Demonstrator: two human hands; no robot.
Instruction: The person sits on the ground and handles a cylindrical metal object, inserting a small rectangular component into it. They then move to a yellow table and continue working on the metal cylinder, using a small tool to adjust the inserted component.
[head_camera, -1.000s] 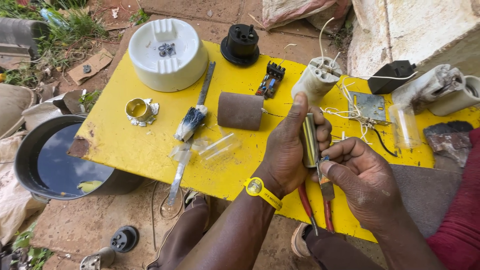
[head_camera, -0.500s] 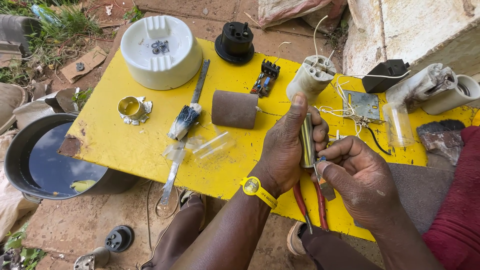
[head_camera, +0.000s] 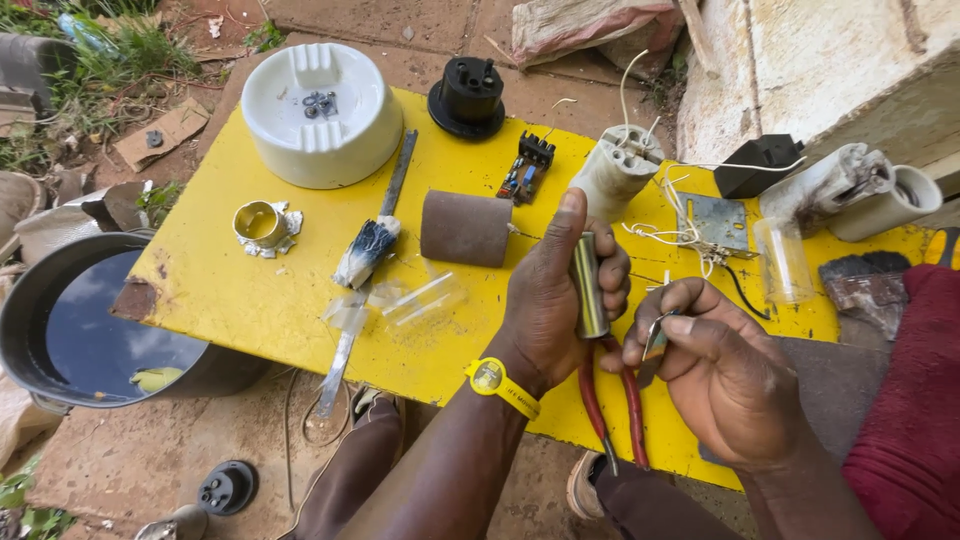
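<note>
1. The left hand (head_camera: 550, 300), at the centre of the frame, has its grip closed round a short brass-coloured metal tube (head_camera: 588, 285), held upright between thumb and fingers; a yellow wristband (head_camera: 497, 380) sits on that wrist
2. The right hand (head_camera: 725, 375), just right of centre, pinches a small metal piece (head_camera: 656, 340) close beside the tube's lower end; whether they touch I cannot tell
3. Red-handled pliers (head_camera: 612, 405) lie under both hands on the yellow counter (head_camera: 240, 300)
4. Above the hands: a brown cylinder (head_camera: 465, 228), a white ceramic lamp holder (head_camera: 617, 172) with loose white wires, a small circuit board (head_camera: 524, 170)
5. Upper left: a white round dish (head_camera: 320, 115); a worn brush (head_camera: 368, 245) lies below it; a dark basin of water (head_camera: 80, 330) stands at the left edge
</note>
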